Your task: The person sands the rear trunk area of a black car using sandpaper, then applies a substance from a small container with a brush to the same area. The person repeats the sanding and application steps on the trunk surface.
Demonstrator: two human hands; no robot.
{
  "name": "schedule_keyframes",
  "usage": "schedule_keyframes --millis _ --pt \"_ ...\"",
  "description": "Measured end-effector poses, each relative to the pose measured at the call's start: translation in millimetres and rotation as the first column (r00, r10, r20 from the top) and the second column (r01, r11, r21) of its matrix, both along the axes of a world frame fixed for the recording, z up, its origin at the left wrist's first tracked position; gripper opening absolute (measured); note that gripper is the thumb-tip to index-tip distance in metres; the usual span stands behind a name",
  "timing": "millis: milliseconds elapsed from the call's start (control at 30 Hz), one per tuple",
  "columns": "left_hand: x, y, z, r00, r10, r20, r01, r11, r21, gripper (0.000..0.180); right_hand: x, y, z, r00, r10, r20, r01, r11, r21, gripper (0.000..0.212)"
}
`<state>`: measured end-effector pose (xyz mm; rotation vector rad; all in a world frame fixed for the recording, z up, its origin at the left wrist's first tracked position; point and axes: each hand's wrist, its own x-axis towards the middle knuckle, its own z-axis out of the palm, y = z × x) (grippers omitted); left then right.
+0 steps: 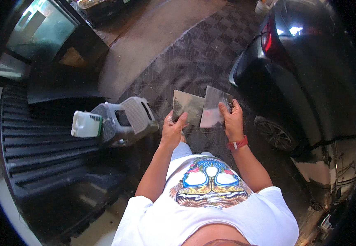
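My left hand is closed on the lower left edge of a flat, squarish grey-beige panel with dark smudges, the thumb lying on its face. In my right hand is a second flat panel, greyish and shinier, with dark speckles near its upper right; the thumb presses on its face. Both panels are held up in front of my body, side by side, their inner edges meeting or slightly overlapping. The fingers behind each panel are mostly hidden. What the panels are made of I cannot tell.
A dark car stands close on the right. To the left lies a ribbed black truck bed, with a grey plastic step stool and a white jug on it. Dark checkered matting covers the floor ahead.
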<state>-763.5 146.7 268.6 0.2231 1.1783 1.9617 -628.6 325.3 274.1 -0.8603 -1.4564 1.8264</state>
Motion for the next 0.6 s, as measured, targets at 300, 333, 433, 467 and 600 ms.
schedule_keyframes --millis 300,333,433,467,600 --pt "-146.6 66.8 24.3 0.807 -0.497 -0.319 0.385 0.852 -0.353 0.052 -148.2 68.6 22.3 0.969 0.097 0.228 -0.159 0.949 0.272 0.031" --pt "-159.3 73.1 29.4 0.788 -0.52 -0.331 0.385 0.834 -0.395 0.056 -167.5 81.7 24.3 0.994 -0.069 0.079 0.071 0.997 -0.016 0.035" --pt "-180.3 115.7 32.4 0.867 -0.446 -0.224 0.35 0.863 -0.365 0.054 -194.6 119.7 -4.9 0.957 0.039 0.286 -0.107 0.968 0.228 0.038" --pt "-199.9 125.3 14.8 0.804 -0.567 -0.179 0.44 0.769 -0.464 0.058 -210.0 116.4 8.0 0.944 0.295 0.148 -0.316 0.938 0.144 0.041" --pt "-237.7 175.3 10.9 0.923 -0.36 -0.133 0.308 0.901 -0.305 0.062 -265.6 182.8 0.0 0.959 0.243 0.148 -0.251 0.968 0.033 0.034"
